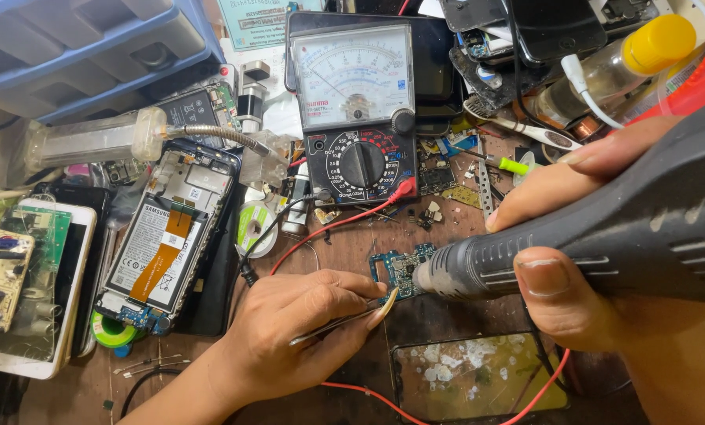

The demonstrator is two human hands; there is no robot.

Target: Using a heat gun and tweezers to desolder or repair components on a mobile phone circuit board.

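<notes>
Two hands: left hand (289, 330) pinching one tweezers (340, 323), right hand (557, 260) wrapped round one hot-air gun (604, 236), over one circuit board (399, 267).

White-labelled battery (154, 253), cracked screen (478, 378)

The hot-air gun (604, 236) runs off the right edge, so its rear end is unseen, and its nozzle covers part of the small circuit board (399, 267). The tweezers' (344, 321) grip end is buried inside the left hand (297, 330). The right hand (557, 260) is cut off at the wrist. The board's components are too small to tell.
</notes>
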